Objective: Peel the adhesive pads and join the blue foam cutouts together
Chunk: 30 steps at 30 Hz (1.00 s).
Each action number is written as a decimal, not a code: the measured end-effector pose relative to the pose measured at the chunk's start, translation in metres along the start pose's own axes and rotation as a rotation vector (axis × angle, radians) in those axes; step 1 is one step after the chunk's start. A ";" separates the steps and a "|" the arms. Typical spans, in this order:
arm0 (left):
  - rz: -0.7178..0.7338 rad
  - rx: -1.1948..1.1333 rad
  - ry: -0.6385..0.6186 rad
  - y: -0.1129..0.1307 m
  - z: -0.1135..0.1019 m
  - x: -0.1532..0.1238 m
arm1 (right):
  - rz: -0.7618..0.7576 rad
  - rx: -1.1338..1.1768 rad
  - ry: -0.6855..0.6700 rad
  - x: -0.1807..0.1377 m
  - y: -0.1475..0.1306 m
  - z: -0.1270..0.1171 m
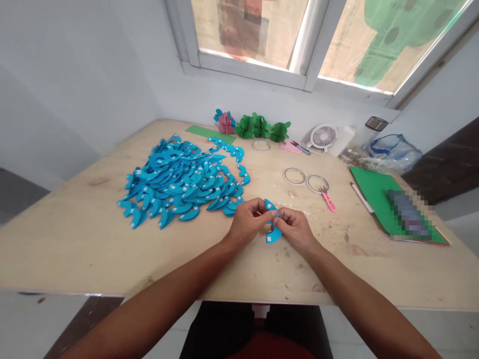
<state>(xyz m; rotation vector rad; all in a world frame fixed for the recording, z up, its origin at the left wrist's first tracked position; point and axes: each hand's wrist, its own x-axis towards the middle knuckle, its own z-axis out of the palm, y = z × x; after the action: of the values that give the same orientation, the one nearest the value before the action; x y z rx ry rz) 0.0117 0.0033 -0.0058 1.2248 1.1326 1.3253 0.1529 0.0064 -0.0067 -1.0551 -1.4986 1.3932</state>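
Note:
Between my two hands, above the near middle of the table, is a curved blue paper piece with small white squares at its ends. My left hand pinches it from the left, thumb pointing inward. From the right, my right hand grips the same piece with thumb and forefinger, the fingertips of both hands nearly touching. Fingers cover the middle of the piece. Left of my hands lies a large heap of similar blue paper pieces, many bearing white squares.
Tape rolls, pink-handled snips and a craft knife lie beyond my right hand. Green and pink paper figures, a small fan and a bottle stand along the wall. Green sheets lie at the right.

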 end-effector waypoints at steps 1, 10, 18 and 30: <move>0.004 0.006 0.009 0.000 0.000 0.000 | 0.006 -0.003 -0.007 0.000 0.000 0.000; 0.016 0.056 0.004 0.006 -0.002 0.000 | 0.025 -0.009 -0.008 0.000 -0.004 0.002; 0.000 0.017 -0.010 0.004 -0.004 -0.001 | 0.026 -0.024 -0.003 -0.001 -0.002 0.001; -0.052 -0.085 -0.024 0.008 -0.007 0.002 | 0.030 -0.026 -0.025 0.000 0.002 0.001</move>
<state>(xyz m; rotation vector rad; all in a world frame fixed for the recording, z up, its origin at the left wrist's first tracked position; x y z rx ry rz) 0.0043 0.0044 0.0020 1.1391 1.0731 1.3036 0.1523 0.0058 -0.0090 -1.0842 -1.5281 1.4159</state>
